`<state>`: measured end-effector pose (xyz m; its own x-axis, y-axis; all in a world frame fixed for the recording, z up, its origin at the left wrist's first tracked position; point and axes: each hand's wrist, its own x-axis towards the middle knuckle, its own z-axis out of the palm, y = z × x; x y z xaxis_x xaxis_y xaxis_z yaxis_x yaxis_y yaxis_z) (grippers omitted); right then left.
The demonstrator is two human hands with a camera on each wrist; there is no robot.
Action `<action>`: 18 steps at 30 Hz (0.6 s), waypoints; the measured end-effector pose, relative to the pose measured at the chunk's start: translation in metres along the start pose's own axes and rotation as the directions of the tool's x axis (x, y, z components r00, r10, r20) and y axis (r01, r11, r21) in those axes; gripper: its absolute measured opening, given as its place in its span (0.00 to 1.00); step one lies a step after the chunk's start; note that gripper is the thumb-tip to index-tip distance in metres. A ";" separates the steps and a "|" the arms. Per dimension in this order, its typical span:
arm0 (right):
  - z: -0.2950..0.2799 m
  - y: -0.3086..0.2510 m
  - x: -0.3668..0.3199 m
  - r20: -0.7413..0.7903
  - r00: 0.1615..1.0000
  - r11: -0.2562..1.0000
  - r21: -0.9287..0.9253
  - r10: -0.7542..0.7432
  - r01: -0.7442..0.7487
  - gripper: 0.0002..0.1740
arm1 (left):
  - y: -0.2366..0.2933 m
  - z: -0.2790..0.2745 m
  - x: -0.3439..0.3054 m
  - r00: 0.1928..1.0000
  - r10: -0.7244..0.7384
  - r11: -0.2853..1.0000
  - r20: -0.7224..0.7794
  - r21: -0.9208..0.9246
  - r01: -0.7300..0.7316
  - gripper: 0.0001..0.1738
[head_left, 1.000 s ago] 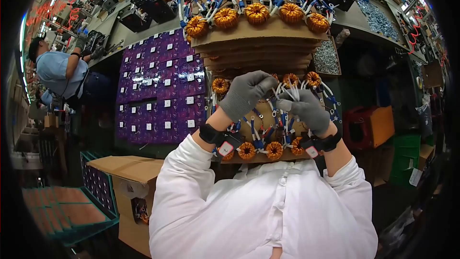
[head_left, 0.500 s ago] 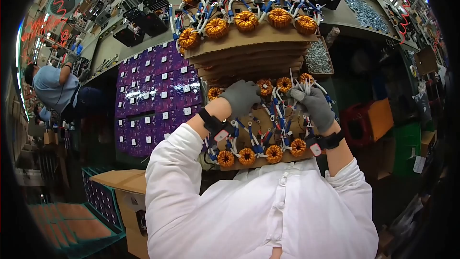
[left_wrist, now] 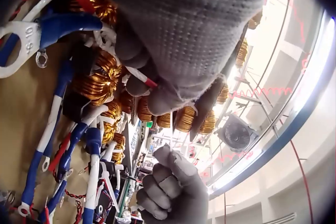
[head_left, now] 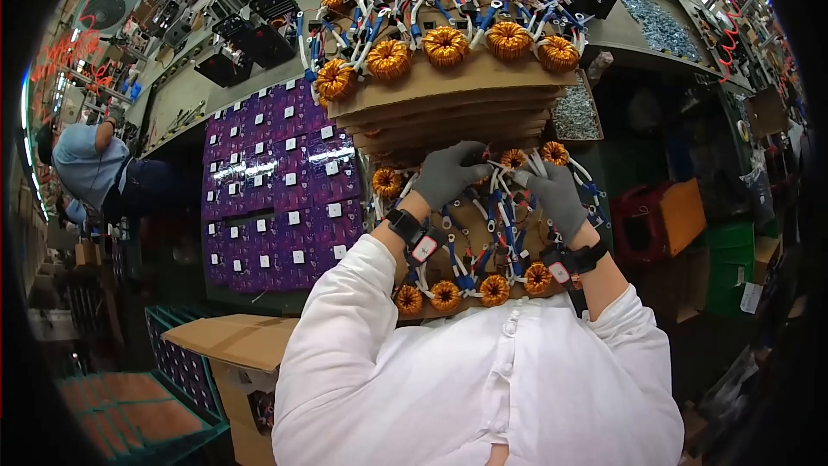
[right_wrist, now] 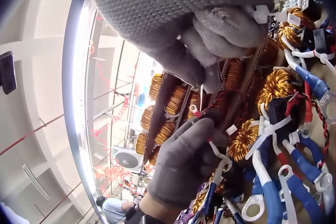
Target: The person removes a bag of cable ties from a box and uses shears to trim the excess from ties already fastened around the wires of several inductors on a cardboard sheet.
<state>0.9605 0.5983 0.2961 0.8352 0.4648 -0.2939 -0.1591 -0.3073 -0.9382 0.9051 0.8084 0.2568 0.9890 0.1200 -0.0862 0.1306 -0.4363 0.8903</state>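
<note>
Gloved in grey, the left hand (head_left: 450, 174) and right hand (head_left: 556, 197) nearly meet over the far row of copper coils on a cardboard sheet. In the right wrist view, the left hand (right_wrist: 181, 161) pinches a thin wire with a red ring terminal (right_wrist: 195, 111). The right hand (right_wrist: 178, 14) holds thin white cable ties (right_wrist: 260, 14) in curled fingers, one thin white tip close to that terminal. A red-ended white wire (left_wrist: 142, 76) shows at the left hand (left_wrist: 184, 29) in the left wrist view. Coils (right_wrist: 275, 88) and blue-sleeved leads lie beside the hands.
Beyond the hands stands a cardboard stack (head_left: 448, 99) topped with more coils (head_left: 446, 47). Purple boards (head_left: 285, 173) lie to the left, a box of small metal parts (head_left: 576, 110) to the right. Another person (head_left: 86, 160) is at the far left.
Since half a second ago, the left hand has moved right towards the right hand, which has shifted slightly lower. The hands were close together a second ago, then apart, and are close again.
</note>
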 end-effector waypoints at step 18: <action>0.020 -0.011 0.030 0.006 0.999 0.999 -0.037 -0.033 0.033 0.12 | 0.010 0.012 -0.013 0.971 0.044 0.998 -0.234 0.062 -0.031 0.25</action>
<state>0.9766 0.6324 0.2939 0.8370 0.4792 -0.2643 -0.1122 -0.3224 -0.9399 0.8940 0.7920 0.2611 0.9501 0.3060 0.0604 0.1042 -0.4939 0.8632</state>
